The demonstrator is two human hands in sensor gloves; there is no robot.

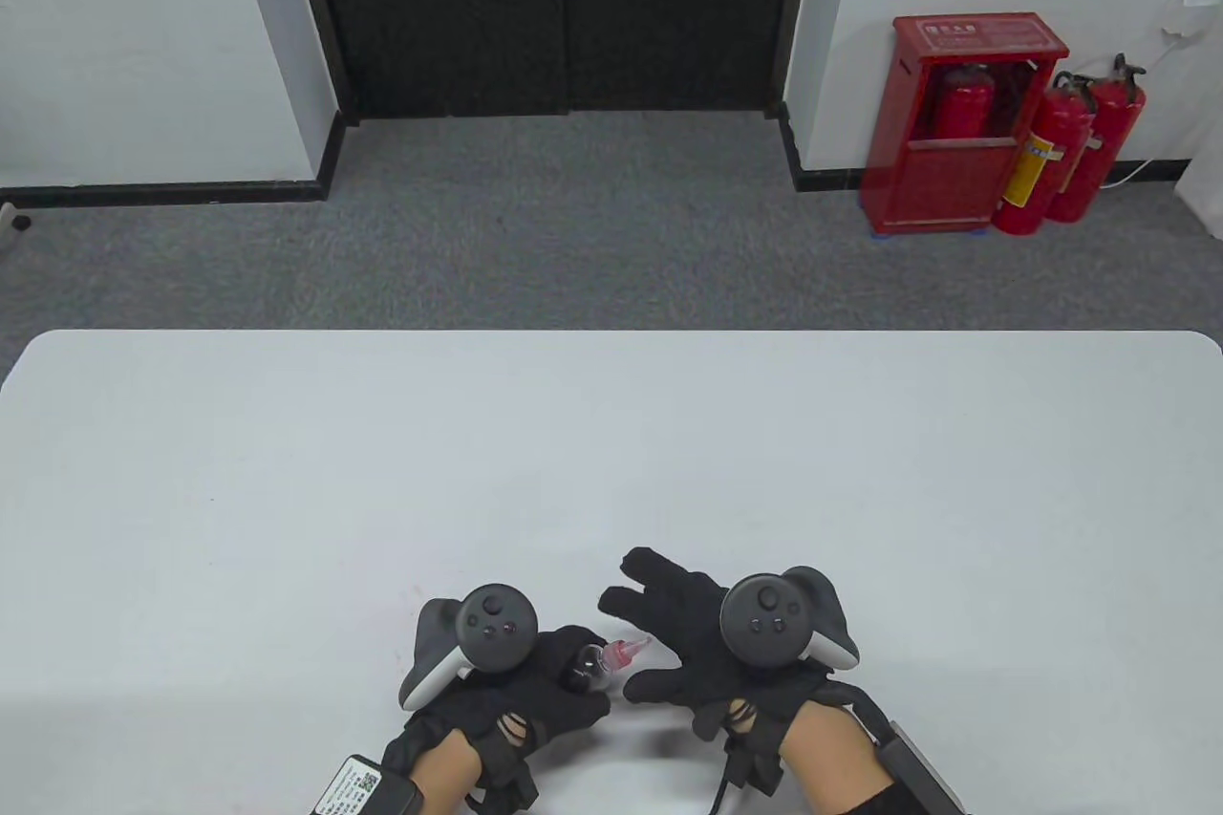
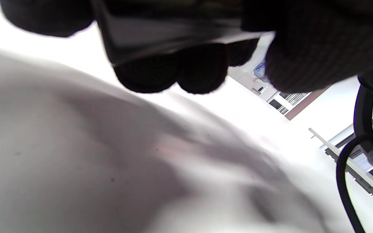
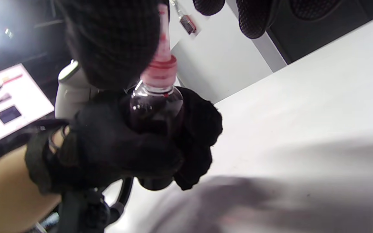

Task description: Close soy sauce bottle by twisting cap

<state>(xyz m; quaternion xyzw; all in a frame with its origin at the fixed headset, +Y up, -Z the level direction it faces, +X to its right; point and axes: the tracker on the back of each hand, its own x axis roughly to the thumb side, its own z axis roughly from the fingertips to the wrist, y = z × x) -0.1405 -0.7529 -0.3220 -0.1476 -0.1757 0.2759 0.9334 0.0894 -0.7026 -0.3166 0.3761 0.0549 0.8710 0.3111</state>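
Gripping the soy sauce bottle (image 1: 588,665) in our left hand (image 1: 521,691) near the desk (image 1: 611,471) front edge; its red cap (image 1: 626,650) points right toward our right hand (image 1: 697,643), fingers spread, thumb just beside it; right hand's nearer.

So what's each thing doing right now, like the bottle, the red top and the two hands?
Soy sauce bottle: tilted, held off the table.
Red cap: on the bottle's neck; tightness unclear.
Left hand: grips the bottle's body.
Right hand: fingers spread, thumb beside the cap.
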